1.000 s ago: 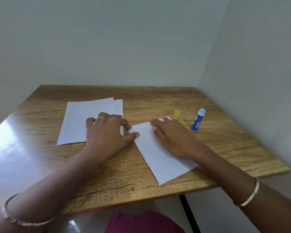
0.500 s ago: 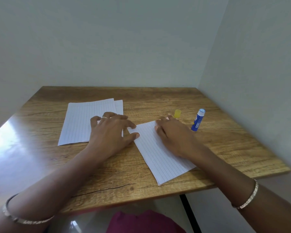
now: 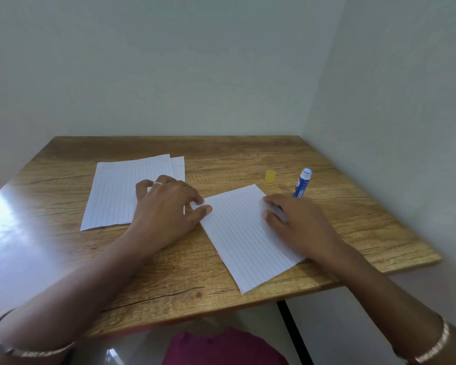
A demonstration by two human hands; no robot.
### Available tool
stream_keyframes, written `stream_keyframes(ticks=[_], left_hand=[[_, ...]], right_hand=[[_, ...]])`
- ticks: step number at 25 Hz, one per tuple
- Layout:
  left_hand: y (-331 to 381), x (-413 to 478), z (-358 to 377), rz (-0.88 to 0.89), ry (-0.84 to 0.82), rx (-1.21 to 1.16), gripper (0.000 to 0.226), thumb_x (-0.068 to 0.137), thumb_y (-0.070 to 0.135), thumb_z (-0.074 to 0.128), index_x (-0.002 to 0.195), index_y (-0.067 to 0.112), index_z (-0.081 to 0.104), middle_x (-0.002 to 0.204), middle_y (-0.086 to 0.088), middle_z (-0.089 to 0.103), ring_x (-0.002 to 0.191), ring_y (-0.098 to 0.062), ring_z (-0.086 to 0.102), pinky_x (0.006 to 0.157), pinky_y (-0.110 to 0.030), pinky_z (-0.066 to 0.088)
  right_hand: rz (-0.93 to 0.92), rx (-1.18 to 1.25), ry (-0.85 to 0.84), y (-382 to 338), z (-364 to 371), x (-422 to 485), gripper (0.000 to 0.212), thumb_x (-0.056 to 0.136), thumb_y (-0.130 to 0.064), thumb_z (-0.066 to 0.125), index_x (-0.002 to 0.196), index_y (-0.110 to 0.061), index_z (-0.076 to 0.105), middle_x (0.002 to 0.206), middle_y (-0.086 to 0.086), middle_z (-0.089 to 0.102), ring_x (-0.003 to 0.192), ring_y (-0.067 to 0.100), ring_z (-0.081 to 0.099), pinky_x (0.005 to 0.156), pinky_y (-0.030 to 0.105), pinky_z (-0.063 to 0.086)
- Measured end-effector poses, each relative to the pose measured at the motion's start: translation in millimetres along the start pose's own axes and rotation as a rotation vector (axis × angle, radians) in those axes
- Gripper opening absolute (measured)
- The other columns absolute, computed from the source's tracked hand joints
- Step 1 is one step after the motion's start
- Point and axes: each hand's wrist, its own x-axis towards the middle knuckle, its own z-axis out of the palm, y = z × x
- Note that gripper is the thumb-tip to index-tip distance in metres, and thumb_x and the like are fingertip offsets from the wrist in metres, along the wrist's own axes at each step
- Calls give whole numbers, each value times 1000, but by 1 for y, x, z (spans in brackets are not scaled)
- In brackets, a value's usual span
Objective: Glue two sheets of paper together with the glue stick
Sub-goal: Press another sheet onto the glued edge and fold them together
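A lined white sheet [image 3: 241, 238] lies tilted on the wooden table [image 3: 248, 159], its near corner close to the front edge. My left hand [image 3: 166, 209] rests flat beside it, thumb and forefinger touching its left corner. My right hand [image 3: 298, 222] presses flat on the sheet's right side with straight fingers. A stack of lined sheets [image 3: 119, 191] lies at the left, partly under my left hand. The blue glue stick [image 3: 302, 183] stands uncapped just beyond my right hand. Its yellow cap [image 3: 270, 176] sits to its left.
Grey walls close the table in at the back and right. Bright glare covers the table's left part. A dark table leg [image 3: 290, 327] shows below the front edge, and magenta cloth [image 3: 221, 349] lies at the bottom.
My right hand slid from the sheet's top middle across to its right side, uncovering the top edge. My left hand stayed at the left corner. The view shifted slightly.
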Motion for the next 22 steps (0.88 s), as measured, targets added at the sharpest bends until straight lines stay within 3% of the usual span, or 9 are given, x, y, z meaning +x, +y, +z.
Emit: stream_keyframes(ticks=[3, 5, 9, 12, 15, 17, 19, 20, 22], left_hand=[[6, 4, -2, -18, -21, 27, 45, 76, 76, 57, 92, 35, 68, 99, 14, 68, 111, -18, 54, 90, -44, 28], [10, 9, -2, -49, -122, 70, 57, 70, 84, 53, 99, 37, 64, 97, 15, 62, 109, -17, 54, 85, -41, 26], [24, 26, 0, -142, -308, 78, 62, 64, 89, 55, 98, 37, 58, 92, 17, 55, 109, -17, 51, 93, -47, 26], [37, 39, -3, -252, -435, 20, 59, 63, 80, 69, 87, 27, 57, 80, 17, 54, 96, -16, 51, 98, -50, 24], [42, 47, -8, -323, -583, -243, 49, 71, 56, 81, 75, 12, 59, 86, 0, 68, 94, -25, 63, 84, -41, 35], [44, 46, -15, -332, -582, -445, 38, 78, 40, 82, 90, 7, 68, 100, -6, 73, 97, -24, 67, 75, -32, 45], [46, 44, -24, -324, -507, -563, 47, 77, 37, 84, 112, 9, 69, 110, -7, 73, 101, -23, 68, 86, -36, 53], [46, 44, -28, -304, -459, -608, 51, 74, 36, 86, 115, 10, 69, 111, -6, 73, 102, -24, 69, 91, -41, 55], [45, 49, -37, -231, -357, -694, 42, 67, 33, 90, 100, 12, 75, 97, -3, 78, 90, -19, 75, 89, -45, 59]], right_hand=[[55, 0, 88, 10, -6, -30, 26, 93, -46, 63, 108, -28, 72, 88, -13, 67, 83, 11, 59, 63, 22, 35], [85, 20, 78, 13, -7, -41, 33, 88, -53, 67, 111, -30, 72, 94, -15, 65, 90, 11, 56, 70, 24, 35], [116, 65, 113, 12, -4, -47, 45, 86, -53, 72, 122, -26, 71, 109, -11, 69, 101, 12, 59, 84, 30, 48], [128, 151, 151, 10, -3, -50, 44, 84, -49, 75, 120, -23, 72, 109, -10, 71, 101, 14, 61, 88, 34, 52], [119, 167, 172, 11, -1, -51, 41, 84, -48, 76, 116, -23, 73, 107, -11, 72, 101, 14, 61, 89, 33, 50], [124, 208, 173, 14, -1, -51, 38, 84, -46, 78, 114, -22, 73, 104, -12, 72, 95, 10, 63, 84, 29, 51], [115, 287, 206, 14, -5, -46, 33, 85, -40, 78, 113, -22, 74, 97, -15, 70, 86, -1, 63, 76, 17, 48], [86, 315, 246, 12, -10, -41, 31, 87, -37, 77, 114, -21, 74, 96, -16, 68, 84, -4, 62, 74, 14, 47], [-60, 297, 363, 3, -23, -22, 28, 93, -35, 71, 117, -20, 72, 101, -12, 71, 91, -1, 64, 81, 22, 52]])
